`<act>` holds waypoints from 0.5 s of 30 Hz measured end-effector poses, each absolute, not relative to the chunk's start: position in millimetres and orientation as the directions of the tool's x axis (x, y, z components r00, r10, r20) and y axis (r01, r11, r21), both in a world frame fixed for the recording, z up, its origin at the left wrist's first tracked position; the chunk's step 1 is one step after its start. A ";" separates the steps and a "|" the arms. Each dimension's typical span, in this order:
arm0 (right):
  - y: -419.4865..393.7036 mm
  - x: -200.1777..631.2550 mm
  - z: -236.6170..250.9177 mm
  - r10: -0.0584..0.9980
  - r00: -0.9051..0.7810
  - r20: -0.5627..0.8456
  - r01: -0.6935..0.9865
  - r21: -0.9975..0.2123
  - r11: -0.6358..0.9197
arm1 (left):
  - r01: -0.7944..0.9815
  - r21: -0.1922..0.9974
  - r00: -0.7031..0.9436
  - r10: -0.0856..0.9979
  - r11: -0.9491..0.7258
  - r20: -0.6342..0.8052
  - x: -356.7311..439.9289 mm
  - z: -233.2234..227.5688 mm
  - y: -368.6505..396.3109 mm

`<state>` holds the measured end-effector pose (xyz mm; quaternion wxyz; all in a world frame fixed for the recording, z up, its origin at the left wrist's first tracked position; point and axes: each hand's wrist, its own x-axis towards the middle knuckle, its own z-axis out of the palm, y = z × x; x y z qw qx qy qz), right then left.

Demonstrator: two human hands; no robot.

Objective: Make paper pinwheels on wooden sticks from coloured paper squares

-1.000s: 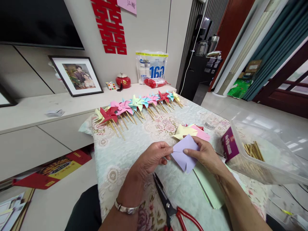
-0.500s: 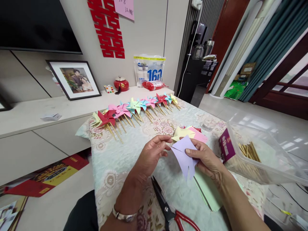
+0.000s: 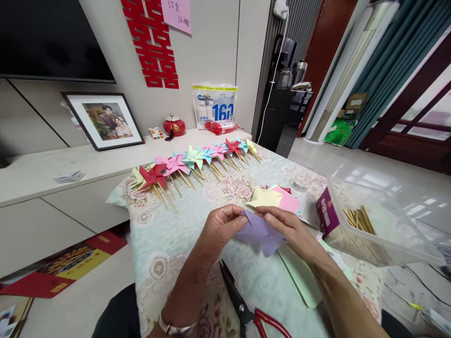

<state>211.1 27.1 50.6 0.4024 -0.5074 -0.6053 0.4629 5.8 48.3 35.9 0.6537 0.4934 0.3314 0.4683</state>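
A sheet of purple paper (image 3: 262, 234) with cut slits is held above the table between both hands. My left hand (image 3: 225, 227) pinches its left corner between thumb and fingers. At its right upper edge, my right hand (image 3: 289, 230) grips the paper, fingers reaching over the top. Below my left hand lie scissors (image 3: 241, 305) with black blades and red handles. Under my right forearm is a stack of pale green paper (image 3: 301, 277). Just beyond the hands rest cut sheets of yellow paper (image 3: 266, 198) and pink paper (image 3: 289, 201).
A row of paper pinwheels (image 3: 193, 162) on sticks lies along the table's far side. To the right stands a clear plastic box (image 3: 398, 234) holding thin sticks (image 3: 361, 220). A small clear round container (image 3: 301, 183) sits near it. The cabinet (image 3: 84, 188) borders the table.
My left hand has taken hold of the purple paper's left corner. The sheet has tilted flatter, and my right hand has shifted up to its top edge. The view has moved slightly.
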 end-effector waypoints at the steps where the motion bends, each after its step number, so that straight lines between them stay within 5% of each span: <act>1: 27.0 214.1 52.5 0.990 -0.129 0.049 0.240 -0.968 0.079 | -0.265 0.956 0.343 0.939 0.127 -0.029 6.5 37.3 47.5; 5: 24.3 218.6 58.6 0.992 -0.110 0.054 0.066 -0.996 0.062 | -0.189 0.964 0.325 0.938 0.185 -0.116 13.8 39.0 45.6; 15: 23.6 198.9 55.2 0.987 -0.140 -0.083 0.104 -0.992 -0.069 | -0.036 0.989 0.306 0.944 0.140 -0.123 33.0 32.6 41.7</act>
